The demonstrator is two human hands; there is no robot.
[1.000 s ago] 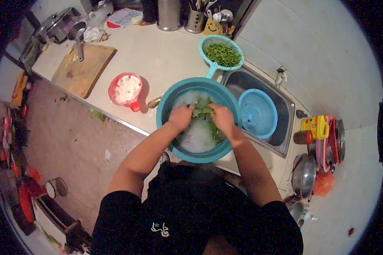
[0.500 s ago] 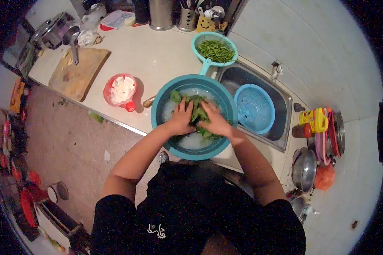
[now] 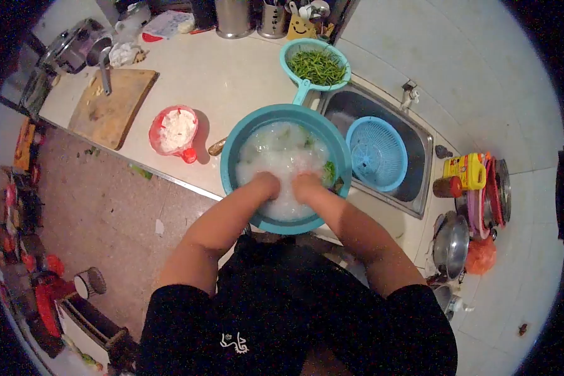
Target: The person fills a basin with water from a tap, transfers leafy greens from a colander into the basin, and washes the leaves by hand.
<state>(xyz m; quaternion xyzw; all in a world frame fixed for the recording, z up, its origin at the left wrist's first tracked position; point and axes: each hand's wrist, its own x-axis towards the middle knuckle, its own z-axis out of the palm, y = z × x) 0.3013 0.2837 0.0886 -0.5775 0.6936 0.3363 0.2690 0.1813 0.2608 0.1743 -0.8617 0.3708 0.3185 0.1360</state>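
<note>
A large teal basin (image 3: pixel 232 135) of cloudy, foamy water stands at the counter's front edge. My left hand (image 3: pixel 267 185) is sunk in the water left of the basin's middle, its fingers hidden. Just to its right, my right hand (image 3: pixel 305 187) is also under the surface, and its fingers do not show. Green leaves (image 3: pixel 329 173) float by the basin's right wall, with a few more faintly visible toward the back. What either hand touches underwater is hidden.
Right of the basin, a blue colander (image 3: pixel 377 153) sits in the sink (image 3: pixel 422 188). Behind is a turquoise strainer (image 3: pixel 286 61) of green stalks. Leftward are a knife handle (image 3: pixel 217 147), a red scoop of white powder (image 3: pixel 177 130) and a cutting board (image 3: pixel 116 109).
Both hands have gone from lying spread on the leaves to under the water. Most of the leaves have sunk from sight, and the view has shifted slightly.
</note>
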